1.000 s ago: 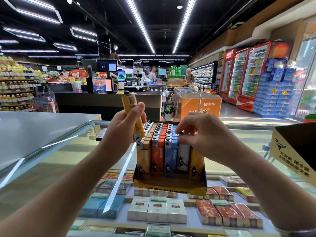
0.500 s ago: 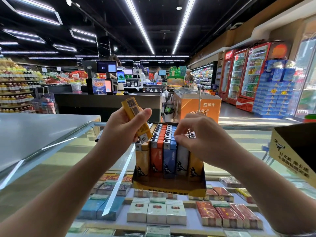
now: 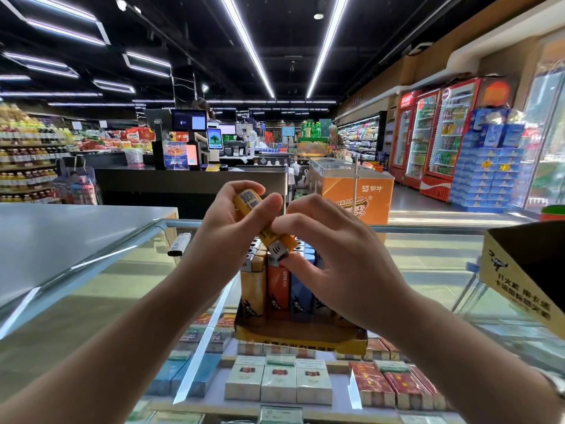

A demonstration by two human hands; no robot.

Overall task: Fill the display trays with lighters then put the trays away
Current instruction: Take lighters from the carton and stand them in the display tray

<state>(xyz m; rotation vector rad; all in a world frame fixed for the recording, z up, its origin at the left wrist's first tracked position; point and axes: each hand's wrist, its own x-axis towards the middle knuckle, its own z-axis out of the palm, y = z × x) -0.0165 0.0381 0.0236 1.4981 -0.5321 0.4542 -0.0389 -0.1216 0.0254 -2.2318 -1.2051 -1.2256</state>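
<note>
Yellow plastic lighter with barcode sticker (image 3: 263, 223) is held tilted, metal head down, right above the yellow cardboard display tray (image 3: 301, 338), over its front rows. Left hand (image 3: 227, 231) grips the upper body, fingers curled over the top and thumb across the front. Right hand (image 3: 333, 255) pinches the lower end near the metal cap between thumb and fingertips, likely to steer the head into a slot while the left supplies the push.

Tray sits on the glass counter top (image 3: 91, 301), already packed with upright lighters in yellow, orange, blue and white columns; a free slot can't be made out, the hands cover that part. Judgement: tray nearly full, this looks like one of the last pieces, tray not yet put away.

One loose dark-and-white lighter (image 3: 179, 243) lies flat on the glass to the left, well apart from the tray. A second open yellow-and-black cardboard box (image 3: 516, 280) stands at the right edge, contents hidden. Under the glass, rows of cigarette packs (image 3: 279, 382). Beyond the counter: checkout desk (image 3: 189, 179), orange chest freezer (image 3: 357, 191).
</note>
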